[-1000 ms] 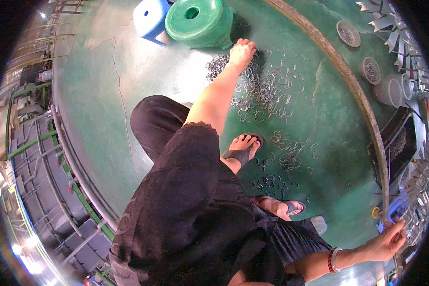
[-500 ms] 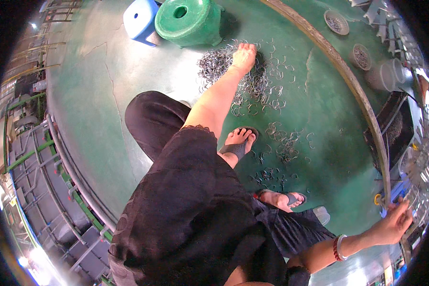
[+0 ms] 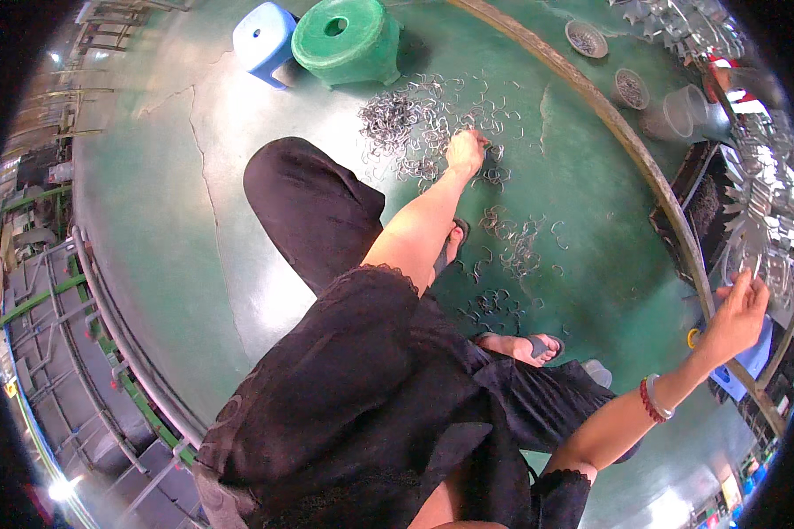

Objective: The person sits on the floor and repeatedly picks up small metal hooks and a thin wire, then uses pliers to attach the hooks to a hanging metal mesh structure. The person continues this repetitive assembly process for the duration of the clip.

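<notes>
Several curved metal clips (image 3: 415,119) lie scattered in a loose pile on the green floor (image 3: 265,264). My left hand (image 3: 465,152) reaches down into the near edge of the pile, its fingers curled into the clips. My right hand (image 3: 737,313) is raised far to the right with its fingers spread. It hovers at the rim of a workbench (image 3: 679,238) that carries shiny metal parts (image 3: 763,212), and it holds nothing that I can see. A red and silver bracelet (image 3: 653,398) sits on that wrist. My feet in sandals (image 3: 529,346) stand among more clips.
A green plastic stool (image 3: 344,40) and a blue one (image 3: 263,35) stand beyond the pile. Small round baskets (image 3: 586,37) and a clear tub (image 3: 684,110) sit past the curved floor edge. A metal railing (image 3: 106,309) runs along the left.
My left hand has curled its fingers into the clips where it lay flatter before. My right hand has risen from low at the right toward the bench rim, fingers spreading.
</notes>
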Demonstrator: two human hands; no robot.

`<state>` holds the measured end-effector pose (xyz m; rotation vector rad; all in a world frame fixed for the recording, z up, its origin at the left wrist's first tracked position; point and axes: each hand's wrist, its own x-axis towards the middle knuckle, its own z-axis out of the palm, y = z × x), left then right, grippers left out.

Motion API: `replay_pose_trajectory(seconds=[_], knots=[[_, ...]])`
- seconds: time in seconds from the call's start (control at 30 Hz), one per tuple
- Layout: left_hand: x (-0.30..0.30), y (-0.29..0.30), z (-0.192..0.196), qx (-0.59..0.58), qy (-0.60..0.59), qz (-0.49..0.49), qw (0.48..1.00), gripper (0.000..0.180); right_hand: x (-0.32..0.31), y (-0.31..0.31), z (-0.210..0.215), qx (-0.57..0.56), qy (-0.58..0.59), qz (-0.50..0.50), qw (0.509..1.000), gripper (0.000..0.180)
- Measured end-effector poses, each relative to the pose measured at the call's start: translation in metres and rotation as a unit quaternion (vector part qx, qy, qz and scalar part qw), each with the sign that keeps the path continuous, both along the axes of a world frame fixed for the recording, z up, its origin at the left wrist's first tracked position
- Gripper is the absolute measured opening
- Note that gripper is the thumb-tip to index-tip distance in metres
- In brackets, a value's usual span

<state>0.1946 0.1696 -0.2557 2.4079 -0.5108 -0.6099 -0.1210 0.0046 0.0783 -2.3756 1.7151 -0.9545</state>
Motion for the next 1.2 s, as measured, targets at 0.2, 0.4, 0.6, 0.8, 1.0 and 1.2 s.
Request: replay_pose_trajectory(seconds=[0.2, 0.4, 0.6, 0.8, 1.0, 1.2], knots=[[-0.077, -0.018, 0.028, -0.199, 0.052, -0.122, 0.971, 0.016, -0.006, -0.002, -0.003, 0.014, -0.012, -0.015, 1.0, 0.027], [-0.167, -0.074, 0.128, -0.356, 0.198, -0.216, 0.887, 0.016, -0.008, 0.004, -0.004, 0.036, -0.057, 0.051, 0.996, 0.029], [-0.173, -0.093, 0.165, -0.36, 0.19, -0.285, 0.867, 0.02, -0.013, 0.0, -0.003, 0.042, -0.009, -0.008, 0.999, 0.029], [-0.03, -0.053, 0.024, 0.08, -0.059, -0.187, 0.977, 0.021, -0.016, 0.0, -0.002, 0.034, -0.012, 0.009, 0.999, 0.026], [0.046, 0.004, -0.015, 0.082, -0.197, -0.073, 0.974, 0.014, -0.015, 0.0, 0.0, 0.089, -0.082, 0.0, 0.993, 0.025], [0.045, -0.014, -0.026, 0.008, -0.171, -0.199, 0.965, 0.014, -0.002, 0.008, 0.006, 0.088, -0.067, -0.029, 0.994, 0.022]])
